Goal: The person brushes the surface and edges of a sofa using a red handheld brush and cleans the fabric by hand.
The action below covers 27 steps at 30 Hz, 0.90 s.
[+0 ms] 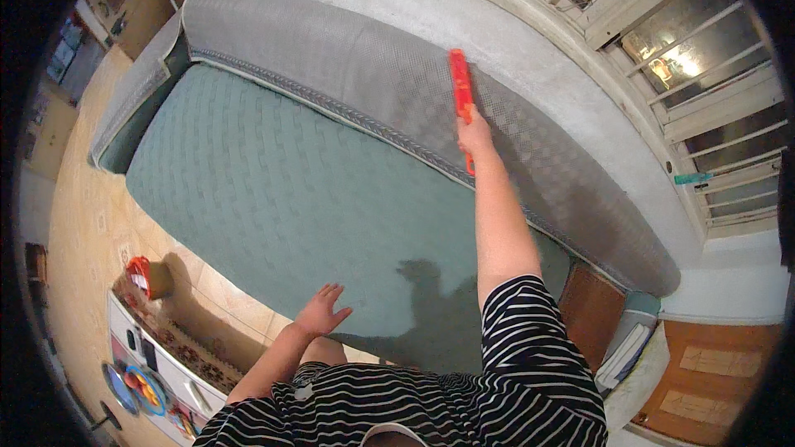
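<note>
My right hand [474, 131] is closed around the handle of a long red brush-like tool [461, 82]. The tool lies against the grey patterned backrest [397, 68] of a sofa, near its top edge. My left hand [322, 312] holds nothing and has its fingers apart, over the front edge of the green textured seat [279, 180]. Whether its palm touches the seat I cannot tell. Shadows of my arm and body fall on the seat and the backrest.
A low table [192, 379] with a patterned cloth stands at lower left, bearing a fruit bowl [145, 390] and small items. Beyond it sits a bin with a red liner [140, 274]. A barred window [702, 56] runs above the backrest. A brown panel [590, 307] adjoins the seat's right end.
</note>
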### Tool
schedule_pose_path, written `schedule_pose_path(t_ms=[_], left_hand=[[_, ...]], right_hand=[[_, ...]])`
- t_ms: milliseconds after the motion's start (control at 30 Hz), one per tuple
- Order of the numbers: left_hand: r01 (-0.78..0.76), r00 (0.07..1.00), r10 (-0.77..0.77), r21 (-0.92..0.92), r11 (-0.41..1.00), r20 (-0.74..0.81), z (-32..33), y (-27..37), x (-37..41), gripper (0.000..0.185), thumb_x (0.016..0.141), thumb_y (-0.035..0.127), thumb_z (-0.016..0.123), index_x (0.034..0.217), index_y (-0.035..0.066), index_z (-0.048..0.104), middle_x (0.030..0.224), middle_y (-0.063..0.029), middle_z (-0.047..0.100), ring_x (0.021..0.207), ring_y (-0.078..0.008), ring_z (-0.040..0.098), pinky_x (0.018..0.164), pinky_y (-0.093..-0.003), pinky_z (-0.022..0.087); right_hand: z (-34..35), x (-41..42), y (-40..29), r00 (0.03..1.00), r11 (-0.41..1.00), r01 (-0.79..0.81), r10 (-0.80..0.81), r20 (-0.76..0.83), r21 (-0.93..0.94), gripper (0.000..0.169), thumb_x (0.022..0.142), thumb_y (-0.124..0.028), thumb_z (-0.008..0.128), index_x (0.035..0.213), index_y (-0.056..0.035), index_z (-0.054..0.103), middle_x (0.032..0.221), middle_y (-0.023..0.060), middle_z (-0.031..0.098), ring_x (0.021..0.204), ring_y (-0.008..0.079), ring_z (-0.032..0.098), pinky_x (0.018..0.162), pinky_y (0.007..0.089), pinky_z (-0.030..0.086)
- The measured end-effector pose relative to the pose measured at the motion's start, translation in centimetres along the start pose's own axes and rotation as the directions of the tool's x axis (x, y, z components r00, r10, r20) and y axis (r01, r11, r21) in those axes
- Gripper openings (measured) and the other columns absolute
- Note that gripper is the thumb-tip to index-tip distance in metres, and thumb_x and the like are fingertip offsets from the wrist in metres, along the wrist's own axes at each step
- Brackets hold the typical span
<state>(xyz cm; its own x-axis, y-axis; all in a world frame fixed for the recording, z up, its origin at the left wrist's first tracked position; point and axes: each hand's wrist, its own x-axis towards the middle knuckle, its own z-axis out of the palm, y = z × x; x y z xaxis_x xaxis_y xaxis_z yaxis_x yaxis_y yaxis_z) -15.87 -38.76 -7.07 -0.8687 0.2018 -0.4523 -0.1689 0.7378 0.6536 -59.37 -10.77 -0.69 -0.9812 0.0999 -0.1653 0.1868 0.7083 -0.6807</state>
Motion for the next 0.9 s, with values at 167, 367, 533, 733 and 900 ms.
schedule_pose_path(t_ms=[167,367,533,733,900], left_hand=[[0.224,0.958,-0.262,0.272,0.936,0.113,-6.4,-10.7,-0.2,0.068,0.086,0.043,0.064,0.135,-0.001,0.046,0.143,-0.0214,0.045,0.135,-0.0371,0.040,0.110,-0.0463,0.035],[0.251,0.961,-0.228,0.146,0.957,-0.157,-9.8,-15.5,2.4,0.050,0.089,0.031,0.061,0.127,-0.001,0.054,0.131,-0.0225,0.055,0.123,-0.0384,0.050,0.102,-0.0448,0.042],[0.184,0.981,-0.176,0.101,0.978,-0.079,-5.4,-15.7,0.0,0.046,0.087,0.029,0.063,0.121,-0.001,0.057,0.121,-0.0220,0.060,0.113,-0.0391,0.056,0.097,-0.0450,0.046],[0.381,0.891,-0.401,0.131,0.915,0.213,-3.5,-15.2,-7.2,0.049,0.087,0.033,0.063,0.124,0.001,0.056,0.125,-0.0211,0.059,0.118,-0.0371,0.054,0.099,-0.0451,0.045],[0.405,0.906,-0.418,0.158,0.901,0.062,-1.3,-16.5,-7.2,0.052,0.088,0.034,0.061,0.127,0.000,0.053,0.128,-0.0211,0.057,0.121,-0.0356,0.052,0.101,-0.0442,0.044]], right_hand=[[2.3,-4.0,2.3,0.945,0.897,0.194,-0.063,-0.320,0.397,0.040,0.096,-0.022,0.057,0.130,-0.0060,0.046,0.072,0.0011,0.054,0.049,0.0092,0.048,0.043,0.0255,0.041],[-0.8,-11.9,16.9,0.606,0.515,-0.042,0.695,-0.388,0.856,0.027,0.097,-0.031,0.052,0.099,-0.0035,0.054,0.071,0.0057,0.055,0.050,0.0200,0.053,0.047,0.0364,0.046],[-10.2,-5.6,23.3,0.502,0.218,0.190,0.816,-0.286,0.957,0.018,0.093,-0.020,0.049,0.096,-0.0025,0.051,0.079,0.0093,0.056,0.063,0.0236,0.055,0.057,0.0405,0.049],[-1.8,5.6,20.2,0.654,-0.112,0.083,0.756,0.031,0.990,0.022,0.089,-0.001,0.039,0.110,0.0015,0.047,0.096,0.0158,0.055,0.082,0.0268,0.058,0.072,0.0433,0.055],[7.3,10.1,13.9,0.763,-0.428,-0.066,0.561,0.322,0.901,0.018,0.093,-0.005,0.034,0.107,-0.0008,0.045,0.091,0.0139,0.055,0.075,0.0251,0.057,0.067,0.0403,0.054]])
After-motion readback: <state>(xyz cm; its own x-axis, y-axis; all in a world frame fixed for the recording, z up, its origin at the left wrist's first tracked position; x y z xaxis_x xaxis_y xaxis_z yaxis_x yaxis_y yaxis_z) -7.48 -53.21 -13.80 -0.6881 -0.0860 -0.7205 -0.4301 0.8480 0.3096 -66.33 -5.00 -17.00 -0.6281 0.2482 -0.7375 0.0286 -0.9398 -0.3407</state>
